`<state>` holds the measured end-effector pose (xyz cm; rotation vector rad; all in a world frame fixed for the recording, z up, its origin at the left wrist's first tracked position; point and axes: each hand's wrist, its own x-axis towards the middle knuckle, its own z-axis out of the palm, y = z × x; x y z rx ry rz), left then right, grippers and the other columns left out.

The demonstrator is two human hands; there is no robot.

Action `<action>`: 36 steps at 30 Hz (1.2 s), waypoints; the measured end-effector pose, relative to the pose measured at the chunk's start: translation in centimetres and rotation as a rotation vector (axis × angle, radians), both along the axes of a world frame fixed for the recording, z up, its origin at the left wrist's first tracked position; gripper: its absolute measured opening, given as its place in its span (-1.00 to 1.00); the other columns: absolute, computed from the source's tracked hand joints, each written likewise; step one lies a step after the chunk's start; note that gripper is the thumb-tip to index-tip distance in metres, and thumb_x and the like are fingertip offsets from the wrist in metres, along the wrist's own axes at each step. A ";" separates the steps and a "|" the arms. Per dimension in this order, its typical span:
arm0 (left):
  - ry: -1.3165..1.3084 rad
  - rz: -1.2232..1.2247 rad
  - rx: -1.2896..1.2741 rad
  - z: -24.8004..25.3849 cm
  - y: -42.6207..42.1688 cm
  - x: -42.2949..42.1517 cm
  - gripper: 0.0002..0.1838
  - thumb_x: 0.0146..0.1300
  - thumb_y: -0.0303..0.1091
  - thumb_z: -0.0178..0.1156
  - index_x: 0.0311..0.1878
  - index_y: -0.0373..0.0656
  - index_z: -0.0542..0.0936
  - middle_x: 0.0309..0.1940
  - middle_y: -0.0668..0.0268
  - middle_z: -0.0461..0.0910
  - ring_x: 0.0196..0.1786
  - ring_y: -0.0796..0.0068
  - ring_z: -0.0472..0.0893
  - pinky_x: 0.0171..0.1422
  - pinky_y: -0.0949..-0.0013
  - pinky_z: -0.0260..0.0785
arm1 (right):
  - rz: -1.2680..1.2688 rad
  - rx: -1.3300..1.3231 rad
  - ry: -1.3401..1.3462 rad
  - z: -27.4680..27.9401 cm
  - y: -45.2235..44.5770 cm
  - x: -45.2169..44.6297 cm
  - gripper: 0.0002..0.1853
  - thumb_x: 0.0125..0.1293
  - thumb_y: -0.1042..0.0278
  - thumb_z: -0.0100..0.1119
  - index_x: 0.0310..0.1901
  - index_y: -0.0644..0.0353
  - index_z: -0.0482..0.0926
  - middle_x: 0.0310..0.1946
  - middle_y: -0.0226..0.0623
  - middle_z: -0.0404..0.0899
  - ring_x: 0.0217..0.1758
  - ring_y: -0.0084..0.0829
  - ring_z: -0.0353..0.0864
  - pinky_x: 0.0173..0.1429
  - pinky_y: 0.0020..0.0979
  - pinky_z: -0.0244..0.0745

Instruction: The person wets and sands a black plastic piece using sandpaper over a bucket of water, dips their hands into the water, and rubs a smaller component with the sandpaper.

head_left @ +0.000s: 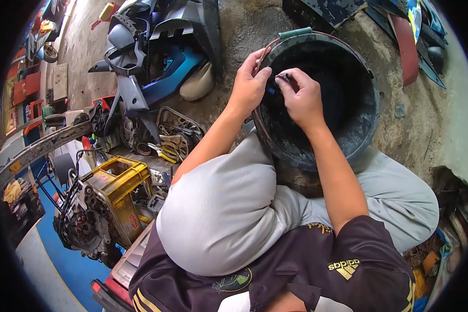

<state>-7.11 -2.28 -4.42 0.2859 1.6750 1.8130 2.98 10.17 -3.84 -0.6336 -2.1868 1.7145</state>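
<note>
Over the bucket, mouth facing up, left hand holds its rim, right hand pinches something small.

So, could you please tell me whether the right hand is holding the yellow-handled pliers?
No, the yellow-handled pliers lie apart from the right hand, which is at the black bucket.

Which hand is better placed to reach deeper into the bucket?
Right, probably: the right hand is over the mouth of the bucket, while the left hand is at its rim.
</note>
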 end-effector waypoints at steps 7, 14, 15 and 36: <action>0.049 0.033 0.021 -0.3 0.1 0.0 -0.46 0.49 -0.62 0.14 0.52 -0.28 0.48 0.22 0.30 0.66 0.21 0.59 0.60 0.39 0.43 0.42 | 0.080 -0.316 -0.069 0.6 1.7 -1.2 -0.92 0.41 0.50 0.45 -0.15 0.30 0.74 -0.40 -0.45 0.74 -0.36 -0.69 0.65 -0.22 -0.53 0.55; 0.038 0.042 0.025 0.0 0.3 0.1 -0.45 0.49 -0.64 0.12 0.53 -0.29 0.47 0.24 0.29 0.65 0.25 0.56 0.60 0.44 0.41 0.40 | 0.058 -0.284 -0.089 0.3 1.6 -0.8 -0.93 0.40 0.49 0.45 -0.16 0.27 0.75 -0.43 -0.44 0.74 -0.37 -0.69 0.64 -0.24 -0.51 0.53; 0.035 0.036 0.010 -0.1 0.2 0.3 -0.45 0.49 -0.64 0.12 0.53 -0.29 0.47 0.24 0.28 0.65 0.26 0.55 0.60 0.44 0.41 0.40 | 0.065 -0.269 -0.089 0.4 1.4 -0.8 -0.93 0.40 0.50 0.45 -0.16 0.27 0.75 -0.43 -0.44 0.74 -0.37 -0.69 0.65 -0.24 -0.51 0.53; 0.033 0.005 -0.011 -0.1 0.3 -0.2 -0.41 0.49 -0.57 0.14 0.58 -0.20 0.46 0.39 0.25 0.57 0.39 0.52 0.52 0.55 0.39 0.29 | 0.023 -0.275 -0.058 0.0 1.1 -1.0 -0.93 0.42 0.48 0.46 -0.17 0.26 0.75 -0.43 -0.48 0.72 -0.39 -0.71 0.62 -0.27 -0.53 0.50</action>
